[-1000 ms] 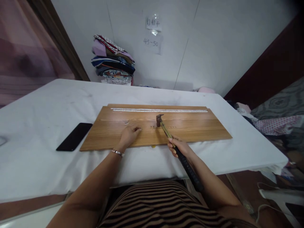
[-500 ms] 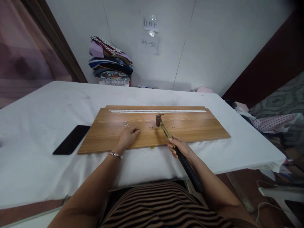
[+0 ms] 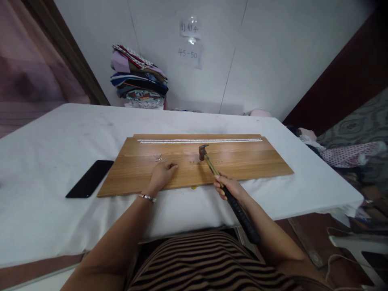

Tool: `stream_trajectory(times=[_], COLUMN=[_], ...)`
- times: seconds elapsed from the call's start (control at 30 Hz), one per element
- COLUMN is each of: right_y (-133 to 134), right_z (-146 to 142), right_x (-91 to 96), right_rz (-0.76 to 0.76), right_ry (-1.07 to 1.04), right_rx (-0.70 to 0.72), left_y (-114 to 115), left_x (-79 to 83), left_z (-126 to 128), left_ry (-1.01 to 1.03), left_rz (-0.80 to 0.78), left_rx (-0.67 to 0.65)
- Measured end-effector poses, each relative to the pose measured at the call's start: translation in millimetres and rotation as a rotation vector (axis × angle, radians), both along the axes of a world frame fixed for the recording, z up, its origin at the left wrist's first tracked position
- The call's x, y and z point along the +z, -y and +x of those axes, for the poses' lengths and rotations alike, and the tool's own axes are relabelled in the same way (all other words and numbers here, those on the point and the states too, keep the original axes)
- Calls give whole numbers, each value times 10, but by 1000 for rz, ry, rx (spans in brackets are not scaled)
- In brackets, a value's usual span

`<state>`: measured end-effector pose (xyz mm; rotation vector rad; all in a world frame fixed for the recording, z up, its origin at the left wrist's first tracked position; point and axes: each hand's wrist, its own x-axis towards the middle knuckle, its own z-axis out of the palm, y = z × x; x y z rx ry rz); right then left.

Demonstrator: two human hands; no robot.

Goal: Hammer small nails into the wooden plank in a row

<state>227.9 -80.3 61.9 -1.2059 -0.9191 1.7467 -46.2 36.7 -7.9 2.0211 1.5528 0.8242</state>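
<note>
My right hand (image 3: 228, 186) is wrapped round the handle of a claw hammer (image 3: 214, 167), partway along it. The hammer's rusty head hangs over the wooden board (image 3: 248, 159), close to a row of small nails (image 3: 192, 162) standing in the wood. The hammer head partly hides the middle of that row. My left hand (image 3: 162, 173) rests on the board left of the nails, its fingers curled together; whether anything is between them is hidden. Just beyond its knuckles lie several loose nails (image 3: 158, 157).
Two pale measuring strips (image 3: 197, 141) run along the board's far edge. A black phone (image 3: 90, 179) lies left of the board on the white-covered table (image 3: 36, 161). Folded clothes (image 3: 139, 79) are stacked at the back against the wall.
The whole view has shifted slightly. The hammer's head sits marginally nearer the nails, while my left hand stays in place on the board.
</note>
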Motion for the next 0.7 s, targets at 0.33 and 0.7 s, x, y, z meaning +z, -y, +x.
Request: stream_trajectory(times=[0.33,0.7], right_y=[-2,0], right_z=[0,2], right_x=[-2,-22], right_rz=[-6,-8], right_ry=[1,-2], right_rx=[-6,-3], left_y=[-22,-14], left_x=[-17,-14], left_z=[-1,-3], left_ry=[-6,17], left_rz=[7,17], left_rx=[-3,1])
